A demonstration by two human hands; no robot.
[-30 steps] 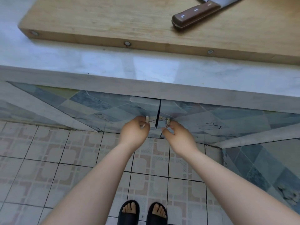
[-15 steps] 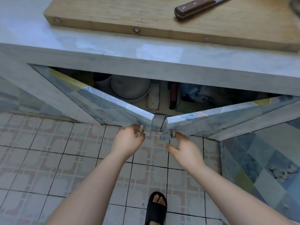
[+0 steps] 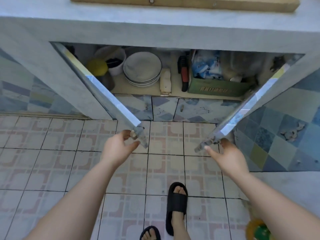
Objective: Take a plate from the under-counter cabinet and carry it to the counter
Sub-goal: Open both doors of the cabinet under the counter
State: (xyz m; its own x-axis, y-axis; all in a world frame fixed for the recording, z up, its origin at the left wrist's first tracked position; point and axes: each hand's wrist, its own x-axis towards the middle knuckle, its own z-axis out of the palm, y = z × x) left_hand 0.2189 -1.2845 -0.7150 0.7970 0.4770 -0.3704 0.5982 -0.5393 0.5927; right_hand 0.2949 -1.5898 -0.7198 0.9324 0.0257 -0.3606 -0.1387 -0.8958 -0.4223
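Observation:
A stack of grey plates (image 3: 142, 68) with dark rims sits inside the open under-counter cabinet, left of centre on its shelf. Both cabinet doors stand swung wide towards me. My left hand (image 3: 117, 149) hooks its fingers on the small knob at the end of the left door (image 3: 103, 90), with the thumb a little apart. My right hand (image 3: 228, 156) grips the end of the right door (image 3: 251, 108). Both hands are well in front of the plates. The grey counter (image 3: 121, 11) runs above the cabinet.
Around the plates are a white pot (image 3: 112, 58), a yellow round thing (image 3: 97, 66), a pale wooden block (image 3: 165, 82), a red and black tool (image 3: 184, 75) and a green box (image 3: 216, 87) of packets. A wooden cutting board (image 3: 190, 2) lies on the counter. My feet in black slippers (image 3: 176, 201) stand on the tiled floor.
Both doors went from closed to half open to wide open as my hands pulled them outward and apart. The plates came into full view. My view dropped lower, and the knife left the frame.

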